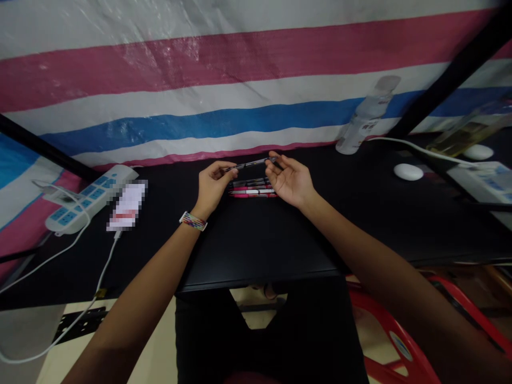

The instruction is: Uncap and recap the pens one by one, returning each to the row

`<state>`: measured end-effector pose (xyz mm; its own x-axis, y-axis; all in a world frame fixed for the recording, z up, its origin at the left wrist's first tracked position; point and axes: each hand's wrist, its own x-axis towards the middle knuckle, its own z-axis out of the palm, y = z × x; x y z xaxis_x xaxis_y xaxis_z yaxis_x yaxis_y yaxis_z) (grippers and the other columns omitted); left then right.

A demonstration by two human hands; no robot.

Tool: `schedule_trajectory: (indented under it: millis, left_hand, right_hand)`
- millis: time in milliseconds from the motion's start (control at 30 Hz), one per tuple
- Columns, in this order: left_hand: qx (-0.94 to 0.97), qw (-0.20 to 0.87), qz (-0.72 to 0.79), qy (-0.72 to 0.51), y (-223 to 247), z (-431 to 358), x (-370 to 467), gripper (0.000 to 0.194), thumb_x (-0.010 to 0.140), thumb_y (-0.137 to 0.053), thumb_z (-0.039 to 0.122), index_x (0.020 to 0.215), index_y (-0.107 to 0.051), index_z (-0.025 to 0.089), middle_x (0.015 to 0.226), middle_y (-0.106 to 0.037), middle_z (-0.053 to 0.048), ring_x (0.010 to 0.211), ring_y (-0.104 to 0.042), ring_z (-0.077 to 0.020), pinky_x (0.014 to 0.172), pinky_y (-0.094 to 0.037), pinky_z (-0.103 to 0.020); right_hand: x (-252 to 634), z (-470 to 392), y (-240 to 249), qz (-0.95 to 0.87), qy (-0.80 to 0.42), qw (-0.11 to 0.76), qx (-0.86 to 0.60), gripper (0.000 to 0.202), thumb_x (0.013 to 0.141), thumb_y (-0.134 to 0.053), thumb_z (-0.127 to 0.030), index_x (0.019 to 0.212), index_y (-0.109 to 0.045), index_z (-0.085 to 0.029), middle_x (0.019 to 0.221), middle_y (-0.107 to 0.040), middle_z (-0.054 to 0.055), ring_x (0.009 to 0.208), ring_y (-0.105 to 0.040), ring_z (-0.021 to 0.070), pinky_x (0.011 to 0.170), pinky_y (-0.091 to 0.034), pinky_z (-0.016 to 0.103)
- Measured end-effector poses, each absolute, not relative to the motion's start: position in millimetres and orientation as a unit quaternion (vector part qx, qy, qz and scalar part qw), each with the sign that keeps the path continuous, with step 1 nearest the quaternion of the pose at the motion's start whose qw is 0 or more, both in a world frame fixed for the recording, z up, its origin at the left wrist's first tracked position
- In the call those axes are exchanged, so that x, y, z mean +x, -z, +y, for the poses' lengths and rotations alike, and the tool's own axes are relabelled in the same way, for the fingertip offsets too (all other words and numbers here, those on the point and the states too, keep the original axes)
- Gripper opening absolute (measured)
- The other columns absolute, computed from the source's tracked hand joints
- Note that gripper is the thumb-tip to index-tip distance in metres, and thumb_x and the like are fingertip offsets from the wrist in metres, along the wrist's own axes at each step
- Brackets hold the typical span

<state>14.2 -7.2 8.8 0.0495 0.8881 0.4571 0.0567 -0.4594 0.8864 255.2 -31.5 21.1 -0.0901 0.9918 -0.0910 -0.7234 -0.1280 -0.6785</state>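
Note:
A dark, slim pen (254,163) with a pale section is held almost level above the black table, between my two hands. My left hand (214,184) pinches its left end between thumb and fingers; a multicoloured woven band circles that wrist. At the other end, the fingertips of my right hand (294,181) close on the pen, with the palm turned partly up. Just below lies a row of several pens, side by side: dark ones at the back, a white and pink pen (252,191) and a red-pink pen (254,196) nearer me. My right hand hides some of their ends.
On the left are a white power strip (94,197), a blurred-out phone-like object (128,205) and a white cable. A clear bottle (366,117), a white mouse-shaped object (408,172) and a yellowish bottle (460,133) are on the right. Striped sheeting (240,58) hangs behind the table (260,245).

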Motion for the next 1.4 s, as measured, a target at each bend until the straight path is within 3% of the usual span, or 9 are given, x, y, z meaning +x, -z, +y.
schedule_trajectory:
  millis: [200, 300, 367, 467, 533, 633, 800, 1000, 1400]
  left_hand:
    - [0.618, 0.37, 0.374, -0.584, -8, -7, 14, 0.024, 0.086, -0.096, 0.037, 0.101, -0.086, 0.021, 0.091, -0.085, -0.005, 0.082, -0.079, -0.0175, 0.08, -0.066, -0.032]
    - [0.618, 0.368, 0.383, -0.579, -8, -6, 14, 0.023, 0.086, -0.096, 0.036, 0.101, -0.086, 0.022, 0.09, -0.084, -0.005, 0.082, -0.078, -0.0173, 0.08, -0.066, -0.032]
    - [0.616, 0.366, 0.384, -0.582, -7, -5, 13, 0.021, 0.086, -0.096, 0.033, 0.101, -0.086, 0.022, 0.091, -0.084, -0.005, 0.083, -0.077, -0.0173, 0.079, -0.066, -0.031]
    - [0.613, 0.365, 0.389, -0.583, -4, -2, 11, 0.018, 0.085, -0.093, 0.028, 0.101, -0.087, 0.023, 0.094, -0.085, -0.005, 0.086, -0.078, -0.0175, 0.081, -0.066, -0.031]
    - [0.616, 0.365, 0.394, -0.577, -1, -1, 9, 0.019, 0.086, -0.091, 0.026, 0.104, -0.088, 0.022, 0.095, -0.086, -0.005, 0.087, -0.079, -0.0179, 0.083, -0.066, -0.032]
    - [0.627, 0.363, 0.402, -0.559, 3, 1, 8, 0.019, 0.089, -0.088, 0.028, 0.107, -0.089, 0.021, 0.097, -0.087, -0.006, 0.091, -0.082, -0.0196, 0.087, -0.066, -0.034]
    - [0.678, 0.285, 0.452, -0.505, 5, -2, 6, 0.016, 0.098, -0.08, 0.031, 0.105, -0.091, 0.023, 0.103, -0.09, -0.008, 0.094, -0.083, -0.0238, 0.09, -0.065, -0.039]
    - [0.733, 0.194, 0.48, -0.441, 4, -3, 3, 0.016, 0.098, -0.077, 0.023, 0.103, -0.092, 0.025, 0.109, -0.091, -0.009, 0.1, -0.082, -0.029, 0.098, -0.062, -0.047]
    - [0.741, 0.174, 0.485, -0.43, 11, 1, 2, 0.02, 0.093, -0.075, 0.021, 0.099, -0.092, 0.027, 0.103, -0.088, -0.008, 0.097, -0.076, -0.0289, 0.099, -0.06, -0.048]
  right_hand:
    - [252, -29, -21, -0.246, -0.687, 0.615, -0.299, 0.021, 0.092, -0.075, -0.011, 0.107, -0.077, -0.024, 0.1, -0.081, 0.003, 0.11, -0.082, 0.0177, 0.105, -0.071, 0.028]
    - [252, -29, -20, -0.271, -0.68, 0.61, -0.303, 0.02, 0.093, -0.076, -0.02, 0.112, -0.079, -0.023, 0.104, -0.081, 0.005, 0.107, -0.081, 0.0188, 0.102, -0.071, 0.03]
    - [254, -28, -16, -0.33, -0.643, 0.607, -0.331, 0.024, 0.093, -0.079, -0.032, 0.116, -0.082, -0.023, 0.103, -0.081, 0.006, 0.096, -0.079, 0.0204, 0.09, -0.072, 0.035]
    - [255, -24, -7, -0.47, -0.478, 0.617, -0.413, 0.02, 0.089, -0.082, -0.036, 0.106, -0.085, -0.025, 0.097, -0.079, 0.005, 0.083, -0.072, 0.0212, 0.078, -0.068, 0.04]
    - [256, -22, -1, -0.541, -0.363, 0.613, -0.447, 0.012, 0.09, -0.08, -0.033, 0.098, -0.086, -0.026, 0.101, -0.08, 0.006, 0.086, -0.072, 0.0228, 0.087, -0.067, 0.046]
    - [260, -19, 5, -0.585, -0.297, 0.593, -0.466, 0.012, 0.093, -0.075, -0.029, 0.099, -0.086, -0.027, 0.11, -0.082, 0.007, 0.098, -0.077, 0.0265, 0.1, -0.065, 0.052]
    - [266, -16, 6, -0.637, -0.241, 0.517, -0.519, 0.017, 0.093, -0.073, -0.022, 0.1, -0.088, -0.026, 0.107, -0.083, 0.009, 0.099, -0.077, 0.0298, 0.099, -0.064, 0.053]
    - [268, -15, 10, -0.719, -0.169, 0.411, -0.535, 0.019, 0.097, -0.07, -0.021, 0.103, -0.088, -0.025, 0.106, -0.082, 0.01, 0.104, -0.073, 0.0333, 0.105, -0.059, 0.057]
    - [265, -19, 12, -0.737, -0.135, 0.393, -0.533, 0.028, 0.098, -0.064, -0.018, 0.107, -0.09, -0.024, 0.113, -0.083, 0.012, 0.11, -0.072, 0.0371, 0.106, -0.058, 0.06]
